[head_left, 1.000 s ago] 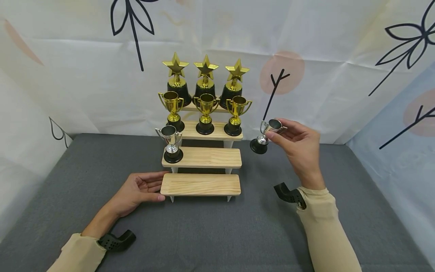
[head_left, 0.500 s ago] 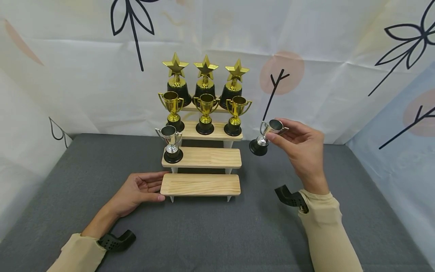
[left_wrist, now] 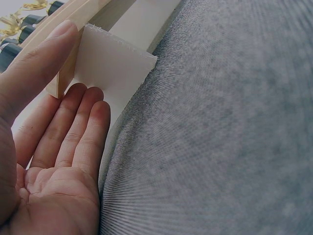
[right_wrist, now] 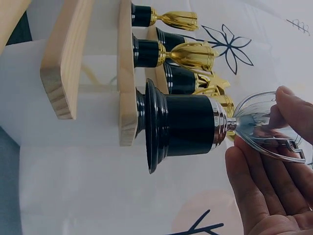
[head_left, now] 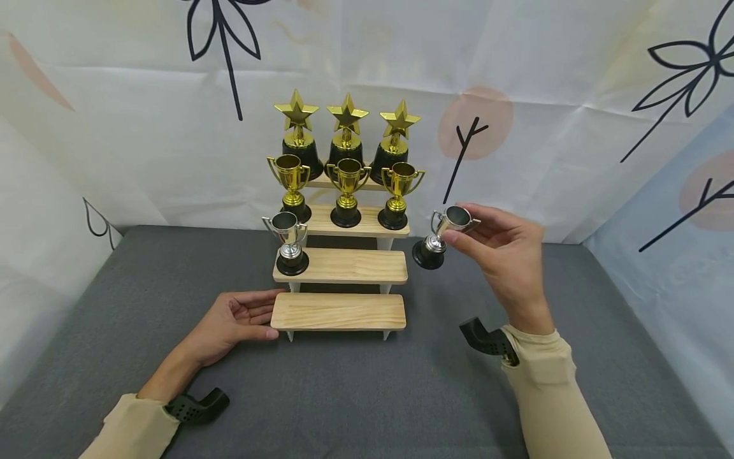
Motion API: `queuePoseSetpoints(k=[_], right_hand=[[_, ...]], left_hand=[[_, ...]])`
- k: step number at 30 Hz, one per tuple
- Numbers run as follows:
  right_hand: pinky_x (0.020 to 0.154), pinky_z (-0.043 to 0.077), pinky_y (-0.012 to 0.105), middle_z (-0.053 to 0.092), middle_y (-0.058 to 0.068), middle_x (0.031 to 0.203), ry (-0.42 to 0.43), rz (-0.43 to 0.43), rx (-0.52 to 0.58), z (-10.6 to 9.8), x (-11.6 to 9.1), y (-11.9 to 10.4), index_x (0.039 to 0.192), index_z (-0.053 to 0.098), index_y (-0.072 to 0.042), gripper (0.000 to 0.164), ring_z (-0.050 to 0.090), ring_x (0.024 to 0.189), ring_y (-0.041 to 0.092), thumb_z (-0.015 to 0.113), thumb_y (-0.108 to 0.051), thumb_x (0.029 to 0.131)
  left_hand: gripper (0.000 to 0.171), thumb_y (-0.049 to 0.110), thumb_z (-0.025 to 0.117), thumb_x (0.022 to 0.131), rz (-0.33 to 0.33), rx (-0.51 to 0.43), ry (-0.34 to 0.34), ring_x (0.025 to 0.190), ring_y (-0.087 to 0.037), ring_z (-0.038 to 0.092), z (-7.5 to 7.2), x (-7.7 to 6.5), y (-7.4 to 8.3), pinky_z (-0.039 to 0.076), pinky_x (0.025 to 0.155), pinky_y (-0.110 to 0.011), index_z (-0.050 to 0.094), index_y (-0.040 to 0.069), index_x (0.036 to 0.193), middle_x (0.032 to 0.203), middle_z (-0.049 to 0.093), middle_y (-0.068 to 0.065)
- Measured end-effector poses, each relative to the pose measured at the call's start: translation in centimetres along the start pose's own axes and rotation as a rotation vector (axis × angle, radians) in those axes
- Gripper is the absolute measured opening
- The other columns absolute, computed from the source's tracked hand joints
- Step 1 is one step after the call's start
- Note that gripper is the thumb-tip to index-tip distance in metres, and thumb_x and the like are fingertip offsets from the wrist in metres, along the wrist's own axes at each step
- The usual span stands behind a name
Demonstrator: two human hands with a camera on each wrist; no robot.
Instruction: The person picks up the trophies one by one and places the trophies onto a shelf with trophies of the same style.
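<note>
To the right of a stepped wooden stand (head_left: 338,312), my right hand (head_left: 507,261) pinches a silver trophy cup (head_left: 436,239) by its bowl between thumb and fingers. The cup is in the air, tilted, its black base toward the stand; the right wrist view shows that base (right_wrist: 188,125) close up. My left hand (head_left: 237,322) is at the left end of the lowest step, fingers fairly straight, thumb along the front. In the left wrist view its fingertips (left_wrist: 100,110) are against the stand's white side support (left_wrist: 110,63). Another silver trophy cup (head_left: 290,242) stands upright at the left of the second-lowest step.
Three gold trophy cups (head_left: 347,191) stand along the step above. Behind them, three gold star trophies (head_left: 347,127) are on the top step. The stand is on a grey cloth-covered table (head_left: 367,401), with a white patterned backdrop (head_left: 539,140) behind.
My right hand has shifted the silver trophy cup slightly left and down, nearer the stand. My left hand and the stand have stayed still.
</note>
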State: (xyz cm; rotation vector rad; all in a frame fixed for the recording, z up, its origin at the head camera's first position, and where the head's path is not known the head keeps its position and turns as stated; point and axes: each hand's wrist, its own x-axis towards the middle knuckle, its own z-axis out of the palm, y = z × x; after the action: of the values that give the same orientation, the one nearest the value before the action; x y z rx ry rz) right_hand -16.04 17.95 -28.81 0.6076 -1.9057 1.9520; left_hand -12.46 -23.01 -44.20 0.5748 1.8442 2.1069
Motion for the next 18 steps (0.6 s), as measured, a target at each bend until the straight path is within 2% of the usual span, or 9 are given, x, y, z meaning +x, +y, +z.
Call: queuePoseSetpoints(k=[18], right_hand=[[0.081,0.064,0.03,0.073,0.016,0.101,-0.081,0.013,-0.028,1.6,-0.6,0.3,0.116,0.069,0.013,0.043,0.073,0.087,0.02,0.076,0.024,0.075]], left_hand=[[0.074,-0.016,0.075,0.081,0.001,0.003,0.001,0.125,-0.018,0.06,0.1,0.0,0.1,0.052,0.103,-0.035,0.035,-0.023,0.144,0.142,0.056,-0.019]])
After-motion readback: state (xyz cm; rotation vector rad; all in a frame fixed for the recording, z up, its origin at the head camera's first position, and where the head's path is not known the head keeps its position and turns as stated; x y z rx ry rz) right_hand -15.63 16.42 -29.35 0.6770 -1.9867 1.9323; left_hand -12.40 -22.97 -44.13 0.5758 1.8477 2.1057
